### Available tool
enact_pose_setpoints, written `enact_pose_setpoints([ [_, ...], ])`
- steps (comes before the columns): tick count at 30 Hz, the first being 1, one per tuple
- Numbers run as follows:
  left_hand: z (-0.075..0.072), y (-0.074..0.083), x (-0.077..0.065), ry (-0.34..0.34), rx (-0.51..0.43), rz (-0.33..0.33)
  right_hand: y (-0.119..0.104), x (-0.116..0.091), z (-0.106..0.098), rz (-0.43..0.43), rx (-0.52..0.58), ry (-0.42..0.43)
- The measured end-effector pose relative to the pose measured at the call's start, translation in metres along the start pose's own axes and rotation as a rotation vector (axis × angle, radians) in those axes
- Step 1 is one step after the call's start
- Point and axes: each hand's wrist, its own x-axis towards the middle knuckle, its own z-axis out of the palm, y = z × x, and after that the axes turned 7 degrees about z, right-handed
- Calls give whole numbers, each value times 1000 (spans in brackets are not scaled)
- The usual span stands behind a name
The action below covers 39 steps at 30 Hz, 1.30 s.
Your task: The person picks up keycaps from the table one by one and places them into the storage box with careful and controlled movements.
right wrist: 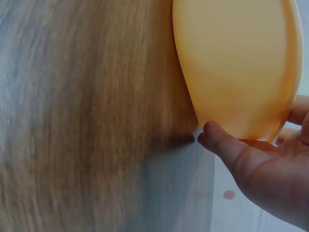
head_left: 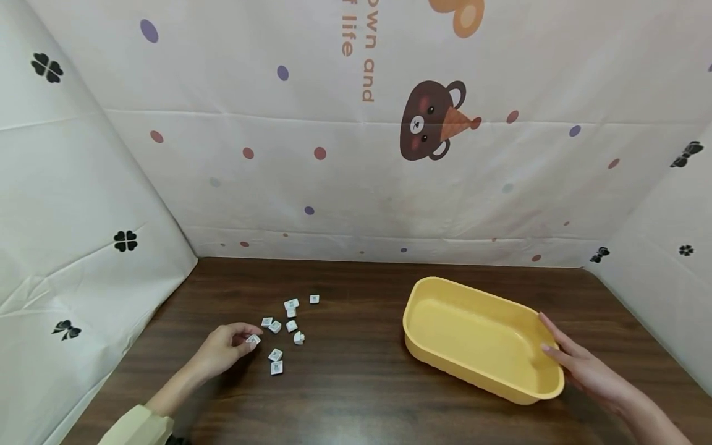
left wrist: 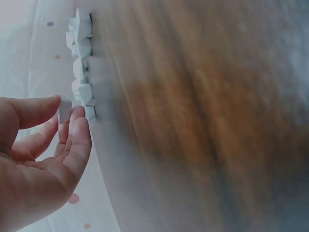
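Observation:
My left hand (head_left: 219,353) pinches a small white square piece (head_left: 253,339), keycap-like with a faint printed mark, between thumb and fingertips. The left wrist view shows the held piece (left wrist: 64,112) edge-on, close beside the other pieces. Several more small white pieces (head_left: 276,368) lie loosely scattered just right of that hand, some touching, one oddly shaped piece (head_left: 298,338) among them. At the right, my right hand (head_left: 592,374) grips the near right end of a yellow rectangular bin (head_left: 461,372) with rounded corners. Its thumb (right wrist: 227,145) lies along the bin's end, the fingers partly hidden behind the wall.
Dark wood-grain table (head_left: 356,395) lies under everything. A white printed cloth (head_left: 345,185) with dots and a bear hangs behind it, with more cloth at both sides. One stray white piece (head_left: 314,299) lies farther back than the others.

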Motion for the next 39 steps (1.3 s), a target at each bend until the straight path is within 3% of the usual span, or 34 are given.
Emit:
enact_pose_setpoints([
  [16, 0, 17, -6, 101, -158, -8, -8, 3, 14, -8, 7, -9],
  [24, 3, 27, -9, 139, -208, -28, -13, 3, 24, -61, 15, -45],
  [32, 12, 39, -7, 210, -223, 6, -19, 5, 33, -39, -48, -15],
  [39, 23, 49, -5, 225, -275, 7, -24, 6, 44, -31, -38, 17],
])
